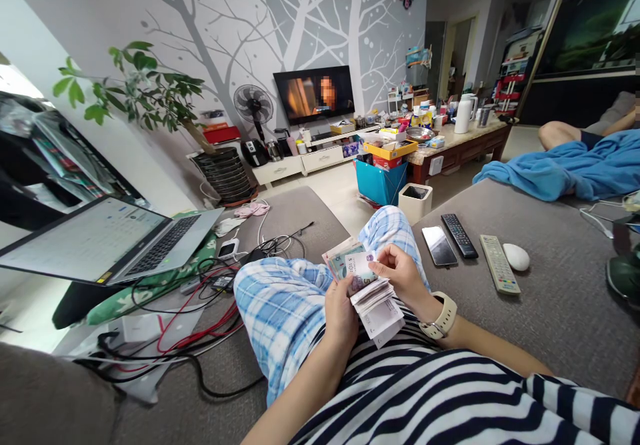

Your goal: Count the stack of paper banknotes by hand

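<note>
A stack of banknotes (373, 301) rests over my lap, above blue plaid trousers. My left hand (341, 315) is closed around the stack's lower left side, thumb on top. My right hand (403, 277), with a cream watch on its wrist, pinches the top note near its upper edge. Several notes fan out toward the knee.
A phone (439, 245), a black remote (459, 235), a white remote (499, 263) and a white mouse (516, 256) lie on the grey sofa to my right. An open laptop (107, 239) and tangled cables (200, 311) sit to my left. Another person lies under a blue blanket (570, 165) at far right.
</note>
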{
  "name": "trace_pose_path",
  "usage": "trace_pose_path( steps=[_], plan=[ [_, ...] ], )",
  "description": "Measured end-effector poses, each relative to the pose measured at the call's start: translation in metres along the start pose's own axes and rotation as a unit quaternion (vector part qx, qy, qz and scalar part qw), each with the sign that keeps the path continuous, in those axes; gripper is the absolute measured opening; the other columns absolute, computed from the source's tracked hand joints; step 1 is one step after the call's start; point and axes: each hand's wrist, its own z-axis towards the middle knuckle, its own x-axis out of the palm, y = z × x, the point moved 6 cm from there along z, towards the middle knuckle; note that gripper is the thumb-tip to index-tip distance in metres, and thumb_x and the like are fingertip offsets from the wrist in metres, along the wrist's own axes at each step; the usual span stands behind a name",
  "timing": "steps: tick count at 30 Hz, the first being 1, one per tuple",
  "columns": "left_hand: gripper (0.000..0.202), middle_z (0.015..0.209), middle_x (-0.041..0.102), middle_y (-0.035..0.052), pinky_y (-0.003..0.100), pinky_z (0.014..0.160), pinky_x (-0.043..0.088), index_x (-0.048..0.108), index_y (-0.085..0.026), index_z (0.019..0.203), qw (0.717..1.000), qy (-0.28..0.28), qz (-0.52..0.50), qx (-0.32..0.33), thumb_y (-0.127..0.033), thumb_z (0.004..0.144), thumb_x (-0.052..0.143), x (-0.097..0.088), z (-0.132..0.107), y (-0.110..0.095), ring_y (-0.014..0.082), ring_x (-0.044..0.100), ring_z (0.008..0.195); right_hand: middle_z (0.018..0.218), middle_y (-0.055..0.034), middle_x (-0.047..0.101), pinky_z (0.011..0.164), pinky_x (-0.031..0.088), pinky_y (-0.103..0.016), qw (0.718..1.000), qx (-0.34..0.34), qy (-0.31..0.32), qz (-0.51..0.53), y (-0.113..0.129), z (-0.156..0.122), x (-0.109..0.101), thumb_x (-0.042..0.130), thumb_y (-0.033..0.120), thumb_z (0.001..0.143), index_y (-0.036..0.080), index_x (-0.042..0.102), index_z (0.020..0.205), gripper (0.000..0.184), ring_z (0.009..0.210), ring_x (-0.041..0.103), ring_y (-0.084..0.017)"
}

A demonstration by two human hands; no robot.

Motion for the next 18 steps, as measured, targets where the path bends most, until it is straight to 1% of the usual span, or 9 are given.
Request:
trace_pose_path(
  steps=[2,5,7,10,13,18],
  plan=[
    [0.02,0.07,0.069,0.0031,0.031,0.069,0.05,0.065,-0.016,0.075,1.0,0.002,-0.003,-0.008,-0.026,0.059,0.072,-0.001,0.0,0.003,0.0213,0.066,0.072,0.06,0.0061,0.045,0.053,0.031,-0.025,1.0,0.003,0.004,-0.013,-0.004,0.002,-0.001,0.074,0.042,0.07,0.02,0.05,0.074,0.032,0.055,0.04,-0.011],
    [0.028,0.073,0.07,0.0028,0.03,0.067,0.049,0.066,-0.016,0.084,1.0,0.008,-0.017,-0.018,-0.024,0.058,0.073,-0.003,0.003,0.009,0.0185,0.064,0.067,0.058,0.0057,0.04,0.052,0.029,-0.026,0.998,-0.009,0.017,-0.06,-0.007,0.003,-0.003,0.067,0.045,0.076,0.02,0.047,0.065,0.034,0.055,0.036,-0.011],
    [0.03,0.074,0.071,0.003,0.03,0.067,0.049,0.065,-0.016,0.086,1.0,0.013,-0.019,-0.019,-0.024,0.058,0.072,-0.003,0.005,0.012,0.0181,0.064,0.066,0.057,0.0053,0.037,0.052,0.028,-0.026,0.995,-0.021,0.019,-0.092,-0.008,0.004,-0.004,0.064,0.045,0.079,0.02,0.045,0.061,0.036,0.055,0.034,-0.011],
    [0.024,0.073,0.07,0.0035,0.03,0.067,0.048,0.065,-0.015,0.08,1.0,0.009,0.002,-0.008,-0.027,0.06,0.07,-0.003,0.006,0.011,0.0193,0.064,0.068,0.056,0.0049,0.036,0.052,0.027,-0.026,0.994,-0.028,0.013,-0.108,-0.007,0.004,-0.005,0.063,0.044,0.08,0.02,0.043,0.059,0.037,0.055,0.033,-0.012],
    [0.02,0.072,0.07,0.005,0.03,0.068,0.048,0.065,-0.014,0.071,1.0,-0.003,0.028,0.013,-0.033,0.064,0.066,-0.004,0.006,0.006,0.0206,0.064,0.071,0.056,0.0047,0.036,0.051,0.027,-0.027,0.995,-0.029,0.011,-0.094,-0.002,0.001,-0.003,0.062,0.044,0.081,0.02,0.043,0.059,0.037,0.054,0.033,-0.012],
    [0.023,0.075,0.07,0.0082,0.031,0.069,0.047,0.07,-0.013,0.072,0.995,-0.008,0.088,0.044,-0.034,0.069,0.061,-0.005,0.005,-0.002,0.0218,0.062,0.074,0.061,0.0018,0.047,0.054,0.033,-0.027,0.997,-0.032,0.046,-0.049,0.008,-0.003,0.003,0.059,0.046,0.083,0.019,0.055,0.067,0.031,0.057,0.042,-0.014]
  ],
)
